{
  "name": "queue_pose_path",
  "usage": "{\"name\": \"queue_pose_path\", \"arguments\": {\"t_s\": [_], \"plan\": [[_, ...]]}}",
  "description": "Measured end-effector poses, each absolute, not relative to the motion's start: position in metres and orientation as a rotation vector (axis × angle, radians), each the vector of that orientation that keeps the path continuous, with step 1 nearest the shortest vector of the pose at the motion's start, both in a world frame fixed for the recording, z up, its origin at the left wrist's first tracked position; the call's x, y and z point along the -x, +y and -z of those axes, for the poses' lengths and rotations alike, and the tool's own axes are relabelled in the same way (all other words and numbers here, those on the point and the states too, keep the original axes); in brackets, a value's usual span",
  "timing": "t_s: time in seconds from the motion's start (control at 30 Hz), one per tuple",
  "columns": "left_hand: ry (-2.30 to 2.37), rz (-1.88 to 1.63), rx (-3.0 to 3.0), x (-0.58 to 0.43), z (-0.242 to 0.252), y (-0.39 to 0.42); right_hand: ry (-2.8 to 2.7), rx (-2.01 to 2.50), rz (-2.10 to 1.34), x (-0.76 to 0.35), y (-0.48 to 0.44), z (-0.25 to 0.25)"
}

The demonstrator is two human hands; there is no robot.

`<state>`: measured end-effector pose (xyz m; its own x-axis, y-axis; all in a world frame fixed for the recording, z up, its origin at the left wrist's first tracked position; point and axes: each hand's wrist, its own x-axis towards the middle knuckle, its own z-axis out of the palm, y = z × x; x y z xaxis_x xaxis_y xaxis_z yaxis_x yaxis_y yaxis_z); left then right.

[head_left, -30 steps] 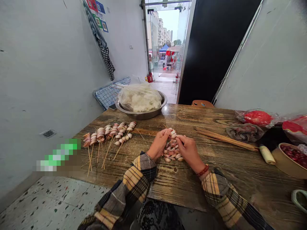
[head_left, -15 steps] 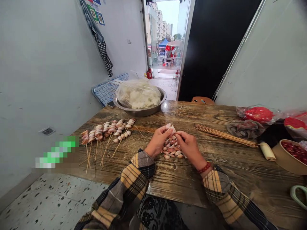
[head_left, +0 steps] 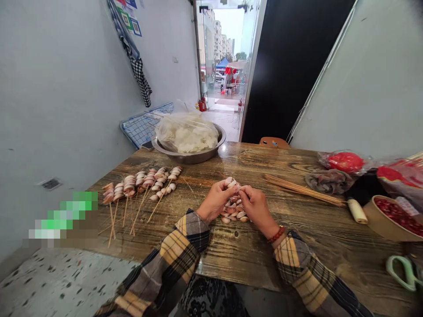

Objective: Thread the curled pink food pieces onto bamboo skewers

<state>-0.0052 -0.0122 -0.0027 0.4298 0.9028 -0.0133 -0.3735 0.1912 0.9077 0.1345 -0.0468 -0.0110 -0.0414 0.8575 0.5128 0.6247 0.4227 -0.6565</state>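
Whitish-pink garlic cloves (head_left: 232,182) are bunched in the fingers of my left hand (head_left: 213,200), above the table. Whether a skewer runs through them is hidden by the fingers. My right hand (head_left: 257,207) meets the cloves from the right, thumb and forefinger pinched at their edge; what is between those fingertips is too small to tell. Just below both hands lies a pile of loose garlic cloves (head_left: 233,211), partly covered by the right hand. To the left, several skewers threaded with garlic cloves (head_left: 129,184) lie side by side, bare stick ends toward me.
A metal basin (head_left: 190,157) with a plastic bag of pale food (head_left: 191,134) stands at the table's back. Bare skewers (head_left: 304,190) lie right of my hands. Farther right are a grey cloth (head_left: 328,181), a bowl of red fruit (head_left: 393,215) and green-handled scissors (head_left: 401,270).
My right hand's fingertips have closed in against the cloves in my left hand. The camera view has shifted slightly, so the table things appear a little farther left.
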Motion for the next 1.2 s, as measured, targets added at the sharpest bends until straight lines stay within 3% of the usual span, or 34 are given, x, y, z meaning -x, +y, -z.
{"name": "queue_pose_path", "arguments": {"t_s": [1.2], "plan": [[0.800,-1.198,-1.153,0.0051,0.0028,-0.0091,-1.794,1.291,-0.300,-0.1370,-0.0469,0.0160]]}}
